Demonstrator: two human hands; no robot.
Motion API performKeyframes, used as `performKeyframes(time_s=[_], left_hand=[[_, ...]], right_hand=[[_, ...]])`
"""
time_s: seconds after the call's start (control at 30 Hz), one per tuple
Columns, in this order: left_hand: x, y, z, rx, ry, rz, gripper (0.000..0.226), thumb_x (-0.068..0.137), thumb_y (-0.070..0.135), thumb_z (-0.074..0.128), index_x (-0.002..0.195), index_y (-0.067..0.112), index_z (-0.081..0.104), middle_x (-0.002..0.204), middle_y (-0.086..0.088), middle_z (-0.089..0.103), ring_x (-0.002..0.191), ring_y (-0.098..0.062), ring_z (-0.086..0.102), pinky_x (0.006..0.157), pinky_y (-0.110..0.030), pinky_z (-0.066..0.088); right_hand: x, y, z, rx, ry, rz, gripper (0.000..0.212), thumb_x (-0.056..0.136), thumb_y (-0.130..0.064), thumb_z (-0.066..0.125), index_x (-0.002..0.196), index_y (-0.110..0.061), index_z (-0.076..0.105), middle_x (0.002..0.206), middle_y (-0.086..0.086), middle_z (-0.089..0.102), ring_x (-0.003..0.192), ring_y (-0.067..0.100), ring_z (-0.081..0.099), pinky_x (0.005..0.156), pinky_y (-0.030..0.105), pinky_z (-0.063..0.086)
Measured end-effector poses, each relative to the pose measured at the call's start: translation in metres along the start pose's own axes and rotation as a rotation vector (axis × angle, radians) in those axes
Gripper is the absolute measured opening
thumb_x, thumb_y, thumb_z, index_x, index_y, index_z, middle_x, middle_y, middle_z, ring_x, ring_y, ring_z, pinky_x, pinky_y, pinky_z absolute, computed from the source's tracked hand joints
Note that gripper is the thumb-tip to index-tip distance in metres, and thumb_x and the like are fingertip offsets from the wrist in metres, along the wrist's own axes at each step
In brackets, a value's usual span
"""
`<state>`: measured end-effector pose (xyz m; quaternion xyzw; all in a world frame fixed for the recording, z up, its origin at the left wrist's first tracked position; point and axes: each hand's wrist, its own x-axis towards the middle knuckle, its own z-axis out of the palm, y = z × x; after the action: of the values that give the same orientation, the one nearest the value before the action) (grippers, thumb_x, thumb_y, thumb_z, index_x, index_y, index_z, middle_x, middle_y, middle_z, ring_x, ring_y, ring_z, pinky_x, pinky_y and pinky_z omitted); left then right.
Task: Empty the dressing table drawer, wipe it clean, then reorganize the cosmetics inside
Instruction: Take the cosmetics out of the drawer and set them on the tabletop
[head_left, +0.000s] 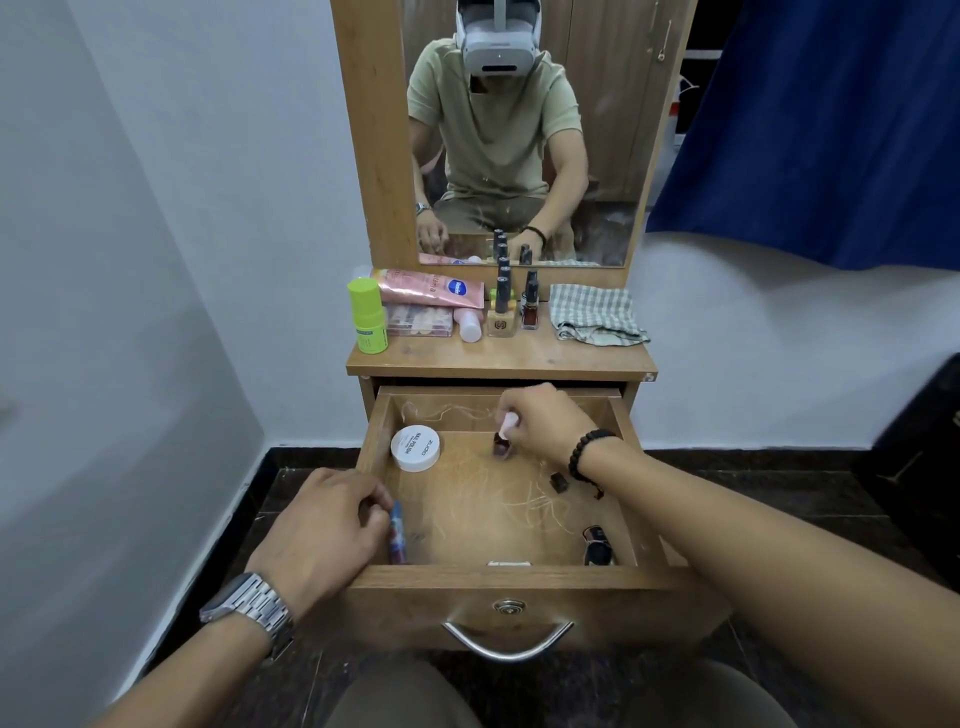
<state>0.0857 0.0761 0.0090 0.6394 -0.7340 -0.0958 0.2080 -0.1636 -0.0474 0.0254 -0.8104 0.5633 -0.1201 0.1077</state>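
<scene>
Head view of an open dressing table drawer (498, 576) pulled out toward the seated person. The right hand (540, 423) reaches into the back of the drawer, its fingers pinching the white cap of a small dark red nail polish bottle (501, 445) that stands upright on the drawer floor. The left hand (324, 522) rests at the drawer's left wall, fingers curled around a slim blue and red tube (397, 532) lying along that wall. Also inside: a round white tub (415, 448) at the back left, a small dark item (559, 481) right of centre, and a dark object (597, 545) in the front right corner. On the surface (519, 358) above stand a green bottle (367, 315), a pink tube (428, 288) lying flat, 2 nail polish bottles (502, 312), and a folded checked cloth (597, 315). The mirror (524, 130) rises behind them.
</scene>
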Motion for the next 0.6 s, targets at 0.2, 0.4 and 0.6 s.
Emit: performKeyframes(time_s=[0.2,0.4,0.6], left_hand=[[-0.002,0.002,-0.002,0.000,-0.001,-0.017,0.012,0.086,0.027,0.051,0.088,0.032,0.062,0.094,0.022,0.058,0.099,-0.002,0.037,0.079,-0.025,0.041],[-0.001,0.000,-0.002,-0.013,-0.005,-0.012,0.011,0.085,0.028,0.050,0.085,0.033,0.060,0.088,0.021,0.058,0.099,-0.003,0.040,0.080,-0.028,0.044],[-0.002,-0.001,-0.001,-0.027,0.006,0.001,0.013,0.082,0.029,0.050,0.084,0.033,0.061,0.089,0.022,0.060,0.099,-0.005,0.042,0.083,-0.029,0.046]], right_hand=[[0.002,-0.006,-0.063,0.257,0.261,-0.019,0.015,0.082,-0.012,0.065,0.095,-0.017,0.070,0.088,-0.005,0.067,0.079,0.007,0.059,0.061,0.014,0.044],[0.023,0.003,-0.107,0.339,0.492,0.020,0.021,0.080,-0.011,0.067,0.101,-0.014,0.064,0.088,0.004,0.068,0.082,0.014,0.064,0.069,0.020,0.051],[0.049,0.013,-0.106,0.268,0.504,0.095,0.015,0.082,-0.007,0.059,0.095,-0.013,0.062,0.081,0.004,0.069,0.074,0.013,0.058,0.058,0.008,0.036]])
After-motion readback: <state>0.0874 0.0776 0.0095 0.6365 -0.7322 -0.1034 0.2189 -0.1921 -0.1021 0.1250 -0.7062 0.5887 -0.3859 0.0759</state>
